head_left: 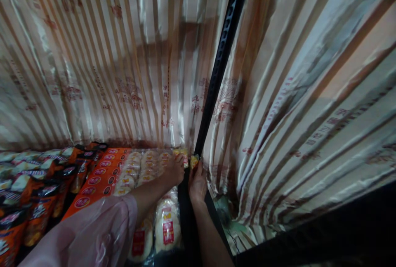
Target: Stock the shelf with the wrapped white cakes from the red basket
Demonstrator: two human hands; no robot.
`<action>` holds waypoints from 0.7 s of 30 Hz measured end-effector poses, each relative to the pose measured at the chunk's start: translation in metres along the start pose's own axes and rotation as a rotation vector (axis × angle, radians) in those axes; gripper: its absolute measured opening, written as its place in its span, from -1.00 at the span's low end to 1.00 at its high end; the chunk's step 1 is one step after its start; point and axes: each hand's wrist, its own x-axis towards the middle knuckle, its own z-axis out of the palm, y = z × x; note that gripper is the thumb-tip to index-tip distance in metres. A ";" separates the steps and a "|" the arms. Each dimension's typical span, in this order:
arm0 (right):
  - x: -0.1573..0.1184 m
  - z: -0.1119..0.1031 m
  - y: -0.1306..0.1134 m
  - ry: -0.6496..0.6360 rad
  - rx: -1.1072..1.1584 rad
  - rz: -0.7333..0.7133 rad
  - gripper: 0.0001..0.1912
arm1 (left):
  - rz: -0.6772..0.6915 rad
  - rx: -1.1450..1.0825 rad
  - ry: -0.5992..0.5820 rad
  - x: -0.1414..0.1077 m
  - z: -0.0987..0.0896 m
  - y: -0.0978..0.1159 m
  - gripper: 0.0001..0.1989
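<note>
At the far end of the shelf, my left hand point(175, 171) has its fingers closed at a small yellow packet point(185, 156), beside the shelf post. The fingers partly hide that packet. My right hand point(198, 183) pinches a second yellow snack packet point(194, 161) close to the foot of the post. Under my left forearm lie rows of round, pale cakes in clear wrappers point(167, 225) with red and yellow labels.
Orange boxes point(98, 180) line up left of the wrapped cakes. Farther left stand orange and black snack bags point(40, 205). A black perforated metal post point(216, 69) rises at the corner. Striped, printed sheeting point(148, 60) hangs behind and to the right.
</note>
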 end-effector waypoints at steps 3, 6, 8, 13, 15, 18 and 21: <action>0.007 0.004 -0.004 -0.015 -0.044 0.021 -0.54 | -0.015 0.076 -0.081 -0.001 -0.006 0.002 -0.70; 0.014 0.006 -0.007 -0.012 -0.064 0.043 -0.61 | -0.014 0.119 -0.121 -0.003 -0.015 0.004 -0.64; 0.018 0.008 -0.007 -0.013 -0.069 0.046 -0.66 | -0.024 0.104 -0.145 -0.004 -0.021 0.006 -0.62; 0.024 0.013 -0.004 -0.040 -0.090 0.042 -0.75 | -0.040 0.021 -0.187 -0.008 -0.033 0.007 -0.58; 0.025 0.015 -0.004 -0.058 -0.085 0.037 -0.76 | -0.042 0.010 -0.201 -0.008 -0.037 0.008 -0.57; 0.027 0.017 -0.004 -0.064 -0.062 0.032 -0.76 | -0.033 0.008 -0.206 -0.009 -0.039 0.008 -0.57; 0.028 0.020 -0.002 -0.046 -0.005 0.022 -0.75 | -0.028 0.013 -0.215 -0.009 -0.038 0.008 -0.56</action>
